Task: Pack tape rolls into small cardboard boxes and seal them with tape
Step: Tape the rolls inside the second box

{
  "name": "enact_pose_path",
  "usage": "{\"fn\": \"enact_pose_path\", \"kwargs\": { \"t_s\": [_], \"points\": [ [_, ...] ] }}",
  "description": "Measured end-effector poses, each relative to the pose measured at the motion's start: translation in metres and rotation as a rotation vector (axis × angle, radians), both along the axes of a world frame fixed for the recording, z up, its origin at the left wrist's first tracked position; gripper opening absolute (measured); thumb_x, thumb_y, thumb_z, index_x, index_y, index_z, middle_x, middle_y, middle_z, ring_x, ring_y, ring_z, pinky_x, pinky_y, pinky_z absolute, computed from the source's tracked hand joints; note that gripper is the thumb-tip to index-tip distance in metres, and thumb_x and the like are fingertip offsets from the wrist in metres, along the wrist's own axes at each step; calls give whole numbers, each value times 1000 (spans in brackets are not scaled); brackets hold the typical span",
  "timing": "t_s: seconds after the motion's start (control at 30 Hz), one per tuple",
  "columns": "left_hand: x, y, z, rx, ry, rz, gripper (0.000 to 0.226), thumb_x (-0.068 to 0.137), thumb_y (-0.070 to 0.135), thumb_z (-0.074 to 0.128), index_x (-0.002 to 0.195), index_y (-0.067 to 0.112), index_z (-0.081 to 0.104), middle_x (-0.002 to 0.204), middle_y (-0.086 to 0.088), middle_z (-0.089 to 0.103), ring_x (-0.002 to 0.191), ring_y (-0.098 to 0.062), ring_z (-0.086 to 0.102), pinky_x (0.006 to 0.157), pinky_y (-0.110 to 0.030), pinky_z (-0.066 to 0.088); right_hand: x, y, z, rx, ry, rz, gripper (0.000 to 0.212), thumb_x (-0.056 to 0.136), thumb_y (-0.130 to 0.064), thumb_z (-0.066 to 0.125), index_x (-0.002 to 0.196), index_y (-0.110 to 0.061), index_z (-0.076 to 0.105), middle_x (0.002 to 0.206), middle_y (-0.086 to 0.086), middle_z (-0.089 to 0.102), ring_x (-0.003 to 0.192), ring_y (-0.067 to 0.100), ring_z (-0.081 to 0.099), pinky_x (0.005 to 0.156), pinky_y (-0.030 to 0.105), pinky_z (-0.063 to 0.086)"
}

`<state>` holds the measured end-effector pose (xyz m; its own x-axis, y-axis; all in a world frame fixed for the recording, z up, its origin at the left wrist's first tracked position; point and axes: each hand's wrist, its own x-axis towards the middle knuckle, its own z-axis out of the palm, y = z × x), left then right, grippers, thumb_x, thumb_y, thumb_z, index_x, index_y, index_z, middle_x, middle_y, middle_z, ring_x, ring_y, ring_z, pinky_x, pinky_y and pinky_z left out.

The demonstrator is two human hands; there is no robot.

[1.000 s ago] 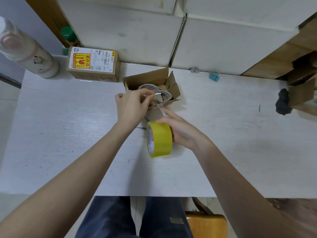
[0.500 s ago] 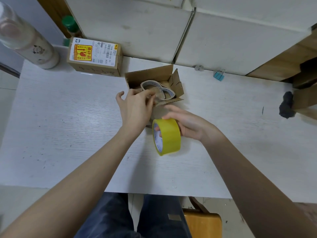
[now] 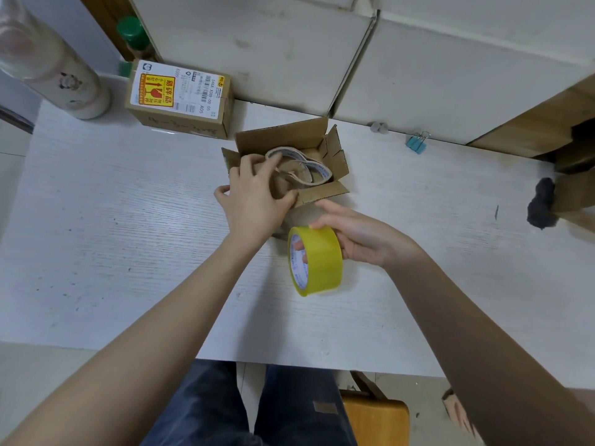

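A small open cardboard box [image 3: 283,136] sits at the table's middle back, flaps up. Inside lie flattened, nearly empty tape rolls [image 3: 317,170]. My left hand [image 3: 257,196] rests on the box's near-left side, fingers spread over a flap and reaching into the opening. My right hand [image 3: 360,238] holds a yellow tape roll [image 3: 317,262] upright on the table just in front of the box, with fingers through its core.
A sealed labelled cardboard box [image 3: 180,98] stands back left beside a pale bottle [image 3: 54,66]. A blue binder clip [image 3: 417,143] lies back right. A dark lump [image 3: 542,206] and brown cardboard sit far right. White cartons [image 3: 322,49] line the back.
The yellow tape roll and my right hand have drifted slightly right and nearer me. My left hand has spread over the box's near-left flap instead of pinching at the rolls.
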<state>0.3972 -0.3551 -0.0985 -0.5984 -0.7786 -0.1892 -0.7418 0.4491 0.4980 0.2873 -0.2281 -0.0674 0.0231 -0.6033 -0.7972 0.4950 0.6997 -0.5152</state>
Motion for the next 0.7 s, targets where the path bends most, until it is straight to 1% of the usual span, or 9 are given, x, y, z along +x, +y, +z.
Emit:
{"fn": "enact_pose_path", "kwargs": {
  "t_s": [0.07,0.13,0.2,0.27,0.33,0.4,0.53,0.63,0.7],
  "points": [
    [-4,-5,-1,40,-15,24,58,74,45,66,128,40,47,129,6,45,120,-19,39,90,-41,27,0,0,0,1,1,2,44,95,-15,51,136,-24,37,94,14,74,79,21,72,58,26,55],
    [-5,-6,-1,-3,-27,33,50,76,41,63,124,34,51,127,5,48,119,-20,40,90,-41,27,-1,-1,0,9,8,0,48,95,-15,51,139,-25,34,94,13,74,79,20,73,58,26,55],
    [-3,-5,1,-139,-14,12,38,80,31,59,118,28,56,126,5,50,119,-20,41,91,-40,25,-2,-2,0,9,10,3,50,95,-15,52,140,-25,32,94,13,74,79,21,73,59,26,55],
    [1,-4,6,-313,63,-70,29,82,19,57,111,22,61,125,3,54,121,-20,44,94,-38,23,-1,-3,0,12,22,-8,47,94,-15,52,136,-25,33,89,11,75,76,19,73,57,25,55],
    [6,-4,12,-385,218,-239,25,83,9,56,105,17,65,120,0,61,116,-23,52,91,-36,28,-1,-3,0,8,23,-32,39,94,-14,53,126,-30,37,83,8,75,72,17,72,55,24,54],
    [9,-1,18,-273,299,-419,29,83,3,53,108,11,67,117,-4,64,105,-27,60,80,-36,39,0,-4,1,-13,25,-41,29,94,-13,53,113,-33,46,84,8,75,71,18,72,55,24,54],
    [12,4,19,1,12,-555,51,86,14,49,137,16,48,137,1,52,117,-25,53,77,-33,46,1,-7,-1,-13,86,-29,28,92,-11,55,112,-31,54,85,6,72,71,16,70,56,26,56],
    [11,-3,13,65,-88,-614,66,83,14,55,146,21,34,146,5,43,123,-24,49,81,-34,47,1,-6,-1,-16,77,-21,27,93,-11,54,106,-34,51,73,1,73,64,14,71,52,23,53],
    [11,-6,8,16,-93,-627,66,85,8,54,145,25,35,146,7,42,121,-24,51,79,-35,48,-1,-5,-1,-24,63,-34,27,92,-13,54,106,-36,49,75,1,74,67,12,71,52,23,53]
  ]
}}
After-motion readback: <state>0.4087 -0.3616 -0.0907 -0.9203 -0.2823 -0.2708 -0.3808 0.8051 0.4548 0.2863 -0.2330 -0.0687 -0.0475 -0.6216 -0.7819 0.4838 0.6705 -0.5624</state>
